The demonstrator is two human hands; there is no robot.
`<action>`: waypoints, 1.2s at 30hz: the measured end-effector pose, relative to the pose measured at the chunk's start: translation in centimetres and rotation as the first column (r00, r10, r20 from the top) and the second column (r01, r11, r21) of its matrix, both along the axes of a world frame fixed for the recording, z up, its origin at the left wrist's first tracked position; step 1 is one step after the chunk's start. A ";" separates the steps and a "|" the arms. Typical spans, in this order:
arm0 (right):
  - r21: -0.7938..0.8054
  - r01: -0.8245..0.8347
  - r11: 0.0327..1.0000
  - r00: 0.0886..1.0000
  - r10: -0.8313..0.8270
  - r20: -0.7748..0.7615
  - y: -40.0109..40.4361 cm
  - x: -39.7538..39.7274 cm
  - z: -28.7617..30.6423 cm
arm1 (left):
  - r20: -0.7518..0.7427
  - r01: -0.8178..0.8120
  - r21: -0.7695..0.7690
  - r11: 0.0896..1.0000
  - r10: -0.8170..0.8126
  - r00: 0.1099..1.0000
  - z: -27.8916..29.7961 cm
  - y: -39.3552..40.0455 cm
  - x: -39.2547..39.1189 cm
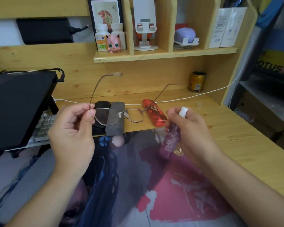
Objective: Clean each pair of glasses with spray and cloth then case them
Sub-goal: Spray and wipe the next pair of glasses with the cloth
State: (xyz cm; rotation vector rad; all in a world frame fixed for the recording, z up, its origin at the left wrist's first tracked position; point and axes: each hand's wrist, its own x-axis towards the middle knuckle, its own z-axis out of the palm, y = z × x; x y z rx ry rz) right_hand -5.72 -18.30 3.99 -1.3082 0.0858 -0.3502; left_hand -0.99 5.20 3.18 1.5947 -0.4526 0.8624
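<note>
Thin metal-framed glasses (120,114) held up over the tabletop (236,128), temples unfolded and pointing away toward 12 o'clock. Left hand (72,128) pinching the frame at the hinge by the left lens, thumb and forefinger closed on the wire; a small, tight grip at one corner only. Right hand (190,128) wrapped around a purple spray bottle (170,138), white nozzle (183,111) up and tilted toward the lenses at about 10 o'clock; fingers curled round the body, none clearly seen on the nozzle top.

Behind the glasses, lying on the tabletop near 12 o'clock: a black case (102,105), a grey case (116,118) just beside it, and a red case (154,114) off toward 1 o'clock. A white cable (195,95) running past the cases. No cleaning cloth identifiable with certainty.

Judged step: about to mist the lenses. Risks from here:

- Frame twisting or slipping, held by a single corner; pressing the nozzle may jolt both hands.
- Spray missing the lens, nozzle direction hard to read, and landing on the printed mat (154,194) or on the keyboard (43,126) at 9 o'clock.
- Far lens left dry, being further from the nozzle's line.
- Thumb smearing the near lens, sitting right against its rim.
- Wet lenses with no cloth to hand, so drips before wiping.
</note>
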 end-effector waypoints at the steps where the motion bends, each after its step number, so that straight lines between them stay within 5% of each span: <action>1: -0.037 0.011 0.999 0.998 -0.009 0.066 0.2 -0.1 -0.1 | 0.002 -0.012 -0.004 1.000 0.012 1.000 -0.1 0.1 0.1; 8: -0.469 -0.157 0.869 0.969 0.227 0.097 2.0 -0.7 -2.3 | -0.049 0.001 -0.013 1.000 -0.002 0.999 -0.8 0.3 0.6; 22: -0.151 -0.225 0.963 0.970 0.236 0.055 2.0 -1.1 -0.9 | -0.041 0.001 -0.010 1.000 -0.001 0.999 -1.0 -0.2 0.5; 30: -0.012 -0.468 0.884 0.884 0.468 0.011 2.3 -1.3 -0.8 | 0.144 -0.084 0.078 0.993 0.072 0.987 -0.9 0.3 0.6; 36: 0.099 -0.262 0.960 0.919 0.280 -0.278 2.5 -1.9 0.4 | 0.332 -0.145 0.216 0.966 0.067 0.941 -0.6 0.3 0.5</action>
